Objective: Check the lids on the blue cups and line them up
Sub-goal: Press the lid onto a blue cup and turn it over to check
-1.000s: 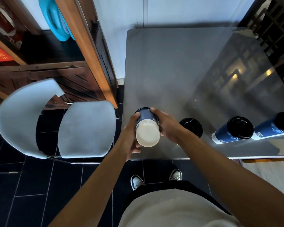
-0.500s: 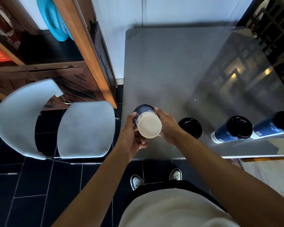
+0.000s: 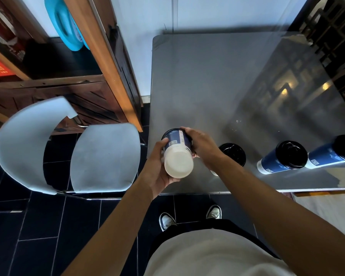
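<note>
We note the fingers point(image 3: 184, 130) of the right hand point(image 3: 201, 145) curled over the far end of a blue cup point(image 3: 177, 145), around its black lid point(image 3: 167, 132), of which only the rim shows. The left hand point(image 3: 157, 168) wraps the cup's lower part, thumb along the left side, fingers hidden underneath. The cup is tipped over, its pale bottom facing the camera, and is held just above the near left corner of the surface point(image 3: 207, 86); whether the lid end touches the surface we cannot tell.

Just right of the right wrist stands a second cup point(image 3: 232, 154) by the near edge, mostly hidden by the forearm, its black lid on. Further right along the same edge stand a third cup point(image 3: 275, 161) and a fourth cup point(image 3: 327, 158), both blue with black lids, close together near the near right corner. The three form a rough row along the near edge.

Left of the surface: a pale grey chair point(image 3: 106, 156) on a dark tiled floor point(image 3: 38, 226), a wooden shelf point(image 3: 100, 56) behind it, a turquoise jug point(image 3: 66, 22) at its top. White shoes point(image 3: 167, 221) show below the near edge.
</note>
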`<control>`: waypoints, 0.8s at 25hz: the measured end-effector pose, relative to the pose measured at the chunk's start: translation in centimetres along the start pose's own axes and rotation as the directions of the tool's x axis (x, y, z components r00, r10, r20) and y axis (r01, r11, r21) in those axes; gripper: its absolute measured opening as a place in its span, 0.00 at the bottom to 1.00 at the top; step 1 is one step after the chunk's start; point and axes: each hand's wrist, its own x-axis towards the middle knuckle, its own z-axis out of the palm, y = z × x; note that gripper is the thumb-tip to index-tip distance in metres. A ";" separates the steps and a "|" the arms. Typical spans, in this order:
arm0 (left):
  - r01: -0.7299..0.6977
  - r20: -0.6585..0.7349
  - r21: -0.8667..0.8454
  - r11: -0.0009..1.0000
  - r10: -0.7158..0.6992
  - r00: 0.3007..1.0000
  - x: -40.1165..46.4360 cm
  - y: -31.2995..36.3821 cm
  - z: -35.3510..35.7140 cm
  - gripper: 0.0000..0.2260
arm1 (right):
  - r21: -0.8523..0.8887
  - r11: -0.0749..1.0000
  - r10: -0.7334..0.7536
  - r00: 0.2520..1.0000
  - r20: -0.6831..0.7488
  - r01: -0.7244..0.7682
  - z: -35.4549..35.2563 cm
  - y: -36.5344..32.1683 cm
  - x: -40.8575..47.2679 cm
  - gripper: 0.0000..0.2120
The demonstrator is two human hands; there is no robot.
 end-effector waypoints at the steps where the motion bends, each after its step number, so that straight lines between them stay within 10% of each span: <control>1: 0.003 0.016 -0.050 0.999 -0.002 1.000 -0.1 0.0 0.1 0.20 | -0.003 1.000 0.003 1.000 -0.016 -0.003 -0.1 0.0 0.1 0.18; 13: 0.015 0.090 -0.177 0.984 0.001 0.996 0.1 -0.2 -0.3 0.23 | 0.083 0.991 0.099 0.995 0.023 -0.100 0.4 -0.3 -0.5 0.17; 20: -0.221 -0.092 0.367 0.903 0.272 0.958 1.2 0.3 -3.4 0.13 | 0.086 0.996 -0.020 0.981 0.192 0.003 -0.2 0.8 0.1 0.33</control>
